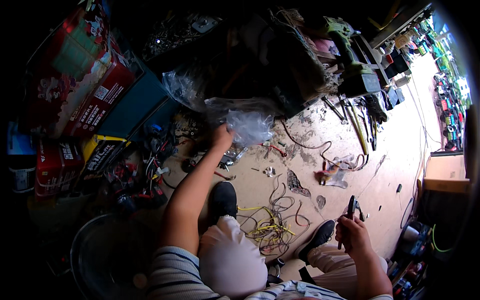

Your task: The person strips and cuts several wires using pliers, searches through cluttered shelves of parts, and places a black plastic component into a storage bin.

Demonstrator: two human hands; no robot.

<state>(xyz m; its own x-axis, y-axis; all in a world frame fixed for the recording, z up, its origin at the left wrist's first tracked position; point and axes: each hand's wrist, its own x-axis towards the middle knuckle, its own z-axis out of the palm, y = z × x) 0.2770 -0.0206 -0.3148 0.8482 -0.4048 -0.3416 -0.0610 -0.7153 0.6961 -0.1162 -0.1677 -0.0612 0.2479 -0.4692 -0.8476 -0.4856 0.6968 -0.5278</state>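
My left hand (pixel 222 136) reaches far forward and closes on the near side of a crumpled clear plastic bag (pixel 253 127); its fingertips are partly hidden. Small metal parts and a red cable (pixel 274 146) lie on the floor by the bag. At the lower right, my right hand (pixel 354 234) is wrapped round a pair of dark-handled pliers (pixel 352 206), with the jaws pointing up and away from me. Between my shoes, a loose tangle of yellow and dark wires (pixel 272 225) is spread on the floor.
Red boxes (pixel 57 167) and a teal case (pixel 150 110) are stacked at the left. A green cordless drill (pixel 345 45) stands at the far right, near long-handled tools (pixel 361 127). A small bag with wires (pixel 332 175) lies on the stained floor. A round tub (pixel 80 265) sits at lower left.
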